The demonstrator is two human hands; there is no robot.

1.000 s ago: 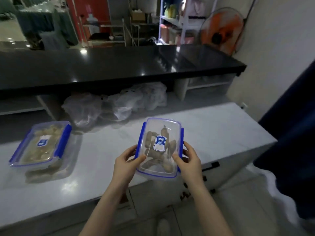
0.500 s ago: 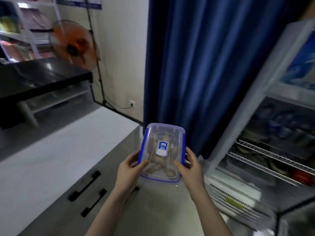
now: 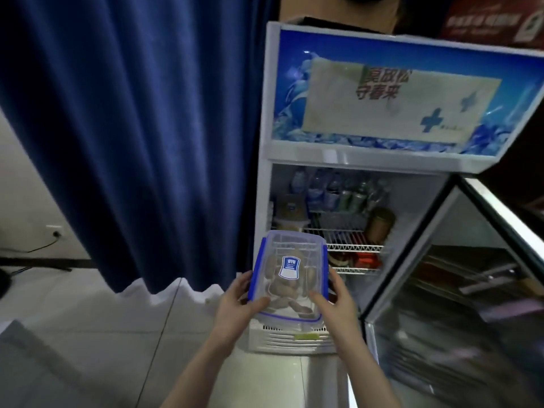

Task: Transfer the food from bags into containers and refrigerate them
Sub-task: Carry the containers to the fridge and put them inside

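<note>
While the left hand [image 3: 235, 304] and the right hand [image 3: 338, 304] each clamp a side of the lidded box [image 3: 290, 278], held low centre of the frame before the open fridge [image 3: 338, 160], the risks lie rightward: the upper shelf [image 3: 347, 231] looks crowded, so the box could knock a bottle, and the door [image 3: 453, 260] at right might catch an elbow.

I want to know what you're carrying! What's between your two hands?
In the head view, a clear food container with blue lid clips sits between the left hand and right hand, held before the open fridge.
</note>
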